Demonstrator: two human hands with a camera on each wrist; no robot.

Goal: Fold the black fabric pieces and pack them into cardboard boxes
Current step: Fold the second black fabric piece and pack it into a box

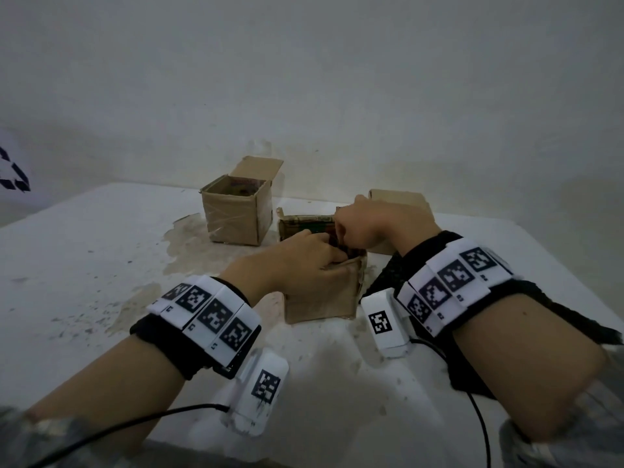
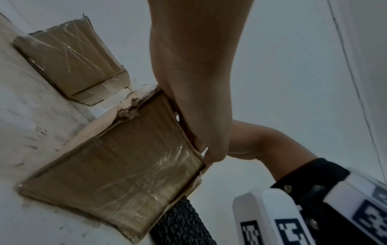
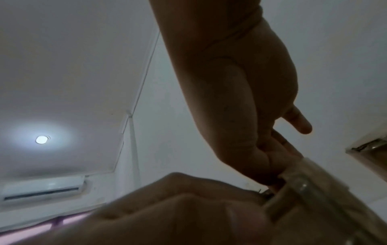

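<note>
A small cardboard box [image 1: 320, 298] stands on the white table [image 1: 101, 265] in front of me, with both hands at its open top. My left hand [image 1: 304, 261] grips the near rim, fingers curled over it into the box [image 2: 125, 157]. My right hand [image 1: 364, 228] reaches in from the right. Its bunched fingers [image 3: 270, 159] curl down onto dark fabric [image 1: 349, 254] inside, and what they pinch is mostly hidden. More black fabric [image 1: 385, 275] lies on the table to the right of the box, under my right forearm, and shows as black fabric [image 2: 180, 223] in the left wrist view.
An open cardboard box [image 1: 236, 211] stands at the back left, by the wall. Another cardboard box [image 1: 398, 199] sits behind my right hand. The tabletop is worn and stained around the boxes. Cables trail from both wrist cameras towards the near edge.
</note>
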